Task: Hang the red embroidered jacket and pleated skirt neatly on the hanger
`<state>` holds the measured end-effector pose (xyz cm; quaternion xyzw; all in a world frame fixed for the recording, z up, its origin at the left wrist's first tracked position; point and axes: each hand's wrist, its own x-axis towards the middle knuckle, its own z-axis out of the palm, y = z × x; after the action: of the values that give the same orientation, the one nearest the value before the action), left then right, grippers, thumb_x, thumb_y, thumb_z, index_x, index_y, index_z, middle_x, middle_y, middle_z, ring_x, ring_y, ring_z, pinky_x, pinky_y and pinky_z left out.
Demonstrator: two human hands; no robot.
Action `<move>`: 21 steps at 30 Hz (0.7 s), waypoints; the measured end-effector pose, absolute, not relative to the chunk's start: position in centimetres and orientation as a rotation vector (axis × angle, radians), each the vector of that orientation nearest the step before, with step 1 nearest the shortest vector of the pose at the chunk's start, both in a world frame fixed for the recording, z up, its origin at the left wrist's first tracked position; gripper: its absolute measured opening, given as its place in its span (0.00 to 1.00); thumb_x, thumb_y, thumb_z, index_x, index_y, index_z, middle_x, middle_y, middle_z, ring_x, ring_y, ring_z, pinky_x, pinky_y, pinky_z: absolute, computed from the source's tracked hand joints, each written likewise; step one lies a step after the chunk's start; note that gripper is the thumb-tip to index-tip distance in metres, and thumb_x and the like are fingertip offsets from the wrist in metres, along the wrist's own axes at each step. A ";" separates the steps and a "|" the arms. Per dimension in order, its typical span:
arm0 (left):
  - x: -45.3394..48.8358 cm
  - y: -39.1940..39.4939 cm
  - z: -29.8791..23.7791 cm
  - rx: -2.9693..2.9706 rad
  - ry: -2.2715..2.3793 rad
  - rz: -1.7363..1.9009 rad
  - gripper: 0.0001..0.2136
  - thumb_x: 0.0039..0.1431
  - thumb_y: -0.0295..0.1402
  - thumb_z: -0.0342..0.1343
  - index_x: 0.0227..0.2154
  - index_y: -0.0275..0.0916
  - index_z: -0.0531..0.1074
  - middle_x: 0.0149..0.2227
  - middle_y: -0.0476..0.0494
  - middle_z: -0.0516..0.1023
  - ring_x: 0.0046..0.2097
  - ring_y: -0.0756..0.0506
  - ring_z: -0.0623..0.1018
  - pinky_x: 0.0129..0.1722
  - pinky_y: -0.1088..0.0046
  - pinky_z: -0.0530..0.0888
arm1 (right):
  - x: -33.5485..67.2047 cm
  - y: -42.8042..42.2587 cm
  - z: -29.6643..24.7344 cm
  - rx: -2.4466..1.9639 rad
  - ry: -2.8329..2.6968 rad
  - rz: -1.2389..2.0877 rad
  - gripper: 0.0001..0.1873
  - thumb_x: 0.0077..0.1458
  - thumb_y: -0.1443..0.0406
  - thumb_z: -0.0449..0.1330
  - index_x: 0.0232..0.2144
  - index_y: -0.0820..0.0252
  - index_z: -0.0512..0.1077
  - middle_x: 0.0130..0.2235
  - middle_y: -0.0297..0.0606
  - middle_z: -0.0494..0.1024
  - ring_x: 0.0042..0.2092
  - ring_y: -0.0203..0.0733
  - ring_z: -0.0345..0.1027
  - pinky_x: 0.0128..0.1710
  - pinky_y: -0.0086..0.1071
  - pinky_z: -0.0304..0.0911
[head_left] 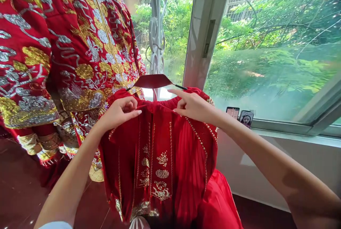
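Note:
A red skirt (pixel 160 158) with gold embroidery hangs from a dark red hanger (pixel 153 80) in front of the window. My left hand (pixel 119 112) pinches the skirt's top edge on the left, fingers closed on the cloth. My right hand (pixel 193 106) grips the top edge on the right, forefinger stretched out along the waistband toward the hanger's clip bar.
A red jacket (pixel 61 44) thick with gold and silver embroidery hangs at the left, touching the skirt. A white window frame post (pixel 205 30) stands behind. Two phones (pixel 239 115) lean on the sill (pixel 293 134). Dark red floor (pixel 16 186) lies below.

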<state>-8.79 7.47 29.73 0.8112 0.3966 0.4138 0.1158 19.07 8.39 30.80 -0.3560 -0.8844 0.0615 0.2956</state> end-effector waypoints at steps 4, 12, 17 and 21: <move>-9.3 5.7 29.8 2.604 1.484 1.278 0.08 0.55 0.38 0.57 0.26 0.40 0.76 0.26 0.48 0.72 0.27 0.49 0.69 0.28 0.73 0.65 | 18.2 7.8 31.3 -0.726 -2.495 0.569 0.43 0.51 0.72 0.53 0.67 0.64 0.43 0.25 0.29 0.76 0.25 0.31 0.62 0.28 0.28 0.59; -5.7 7.2 29.2 2.366 1.557 2.191 0.03 0.53 0.28 0.58 0.28 0.39 0.76 0.30 0.46 0.71 0.32 0.48 0.69 0.33 0.71 0.66 | 14.9 8.6 30.7 -0.589 -1.965 0.685 0.39 0.55 0.63 0.55 0.66 0.57 0.47 0.39 0.41 0.79 0.25 0.31 0.63 0.24 0.29 0.62; -3.9 8.5 29.4 2.226 1.038 1.827 0.07 0.52 0.35 0.61 0.23 0.37 0.76 0.23 0.49 0.73 0.24 0.51 0.66 0.26 0.73 0.63 | 13.5 9.3 29.5 -0.762 -1.940 0.195 0.34 0.58 0.65 0.50 0.66 0.56 0.48 0.44 0.42 0.80 0.25 0.33 0.61 0.28 0.30 0.63; -3.7 8.8 29.1 2.184 0.957 1.694 0.07 0.49 0.34 0.62 0.22 0.37 0.75 0.25 0.48 0.75 0.27 0.49 0.71 0.29 0.73 0.66 | 12.9 9.7 28.5 -0.846 -2.070 -0.217 0.30 0.62 0.66 0.44 0.66 0.59 0.51 0.42 0.42 0.80 0.31 0.36 0.68 0.35 0.30 0.64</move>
<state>-3.65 8.80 29.13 0.7423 0.3254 0.5757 0.1078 12.89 9.70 28.48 -0.3393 -0.8308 -0.0870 0.4326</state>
